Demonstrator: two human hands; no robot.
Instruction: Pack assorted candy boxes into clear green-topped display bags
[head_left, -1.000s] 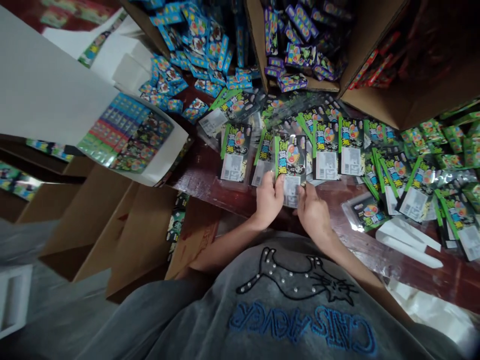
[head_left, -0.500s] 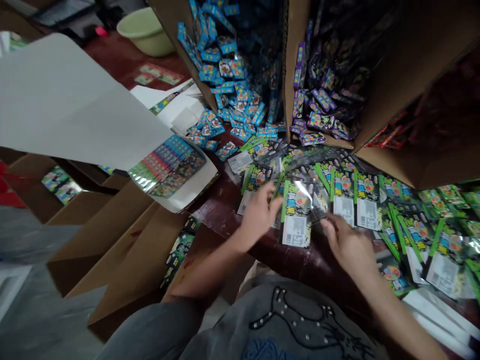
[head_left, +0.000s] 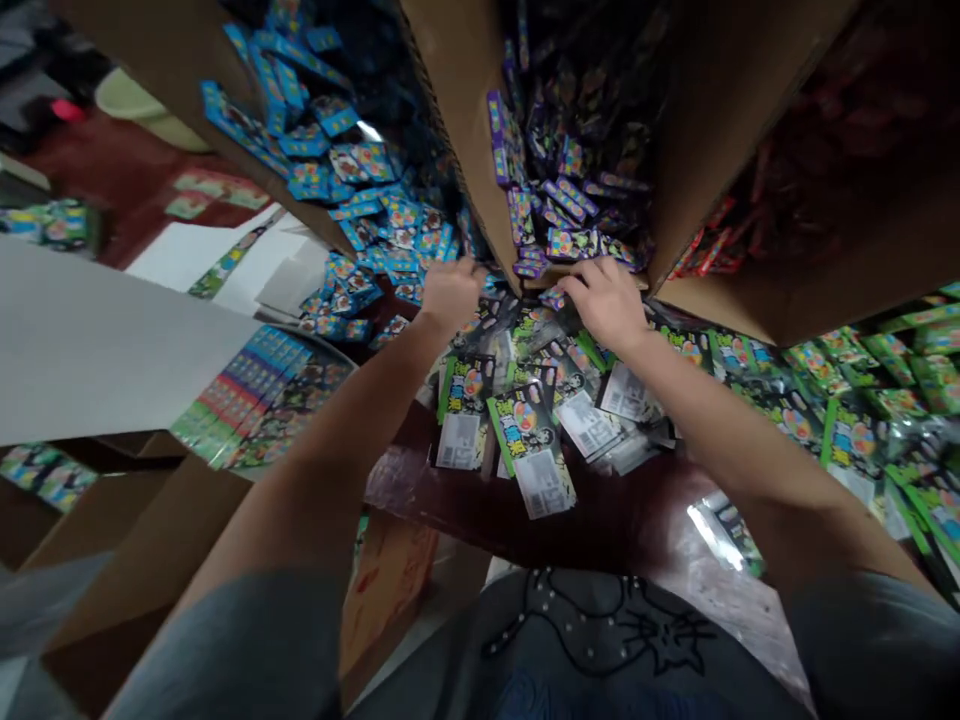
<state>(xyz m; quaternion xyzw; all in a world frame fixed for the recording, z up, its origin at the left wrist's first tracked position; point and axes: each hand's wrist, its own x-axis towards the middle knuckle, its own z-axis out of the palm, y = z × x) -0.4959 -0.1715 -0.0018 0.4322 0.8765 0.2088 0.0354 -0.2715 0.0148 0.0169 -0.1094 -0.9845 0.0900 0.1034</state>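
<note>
My left hand (head_left: 452,290) reaches to the front edge of the pile of small blue packets (head_left: 401,225), its fingers curled. A bit of blue shows by its fingertips, but what it grips is hidden. At the mouth of the box of purple packets (head_left: 574,195), my right hand (head_left: 606,300) is closed, thumb and fingers pinching a small purple packet (head_left: 553,298). Below both hands, black-and-green printed bags (head_left: 525,425) with white label panels lie overlapping on the dark red table (head_left: 465,500).
Tall cardboard dividers (head_left: 465,130) separate the blue and purple packets. Red packets (head_left: 709,245) lie in a box on the right, with green packets (head_left: 892,360) beside it. To the left are a printed sheet (head_left: 247,390), open cartons (head_left: 120,560) and a pale basin (head_left: 150,105).
Both hands have moved forward from a clear-topped bag to the blue and purple packets. That bag is no longer between them. The view has swung right.
</note>
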